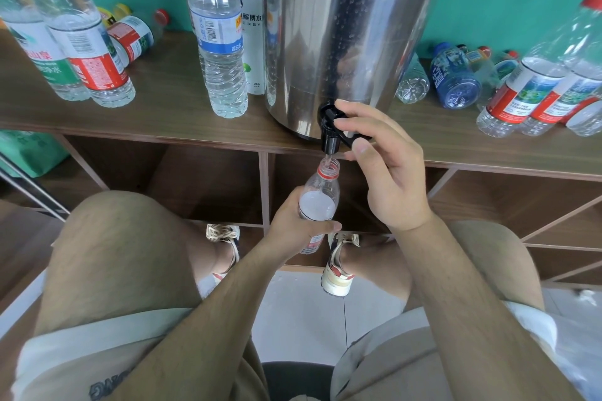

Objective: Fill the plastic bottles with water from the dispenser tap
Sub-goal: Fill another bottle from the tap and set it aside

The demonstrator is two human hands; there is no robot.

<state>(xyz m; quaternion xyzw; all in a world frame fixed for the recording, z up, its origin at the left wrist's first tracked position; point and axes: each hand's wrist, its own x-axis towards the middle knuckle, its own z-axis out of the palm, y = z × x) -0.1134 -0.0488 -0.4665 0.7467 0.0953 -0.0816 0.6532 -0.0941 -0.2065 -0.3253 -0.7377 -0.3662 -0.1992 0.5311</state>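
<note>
A steel water dispenser point(342, 26) stands on the wooden shelf top point(163, 114), its black tap point(330, 130) overhanging the front edge. My right hand point(384, 166) holds the tap's lever, fingers over it and thumb under. A thin stream of water falls from the spout into an uncapped clear plastic bottle point(321, 192) with a red neck ring. My left hand point(294, 225) grips that bottle around its middle and holds it upright just under the tap. Water fills the bottle up to about its shoulder.
Capped filled bottles point(218, 42) stand left of the dispenser, with more point(81, 52) at the far left. Empty bottles point(452, 78) lie and stand on the right point(534, 91). Open shelf compartments point(208, 185) sit below. My knees and shoes frame the white floor point(293, 312).
</note>
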